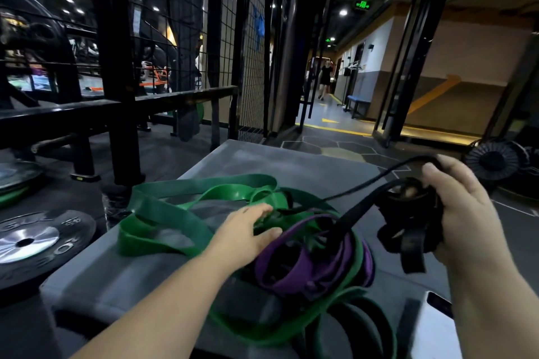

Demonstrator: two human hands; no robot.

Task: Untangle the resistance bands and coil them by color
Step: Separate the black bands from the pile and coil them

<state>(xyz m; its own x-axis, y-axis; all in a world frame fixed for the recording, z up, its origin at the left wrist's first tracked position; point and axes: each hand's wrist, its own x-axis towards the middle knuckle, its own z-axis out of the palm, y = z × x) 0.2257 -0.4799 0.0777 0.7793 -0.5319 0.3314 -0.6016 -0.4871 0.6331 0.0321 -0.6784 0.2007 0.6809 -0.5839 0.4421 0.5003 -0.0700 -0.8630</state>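
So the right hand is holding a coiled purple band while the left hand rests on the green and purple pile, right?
Not quite: the head view shows the right hand holding a coiled black band, not purple. The left hand does rest on the green and purple pile.

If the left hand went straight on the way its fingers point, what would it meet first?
Probably the wide green rubber band, twisted just ahead of the left hand; depth is unclear.
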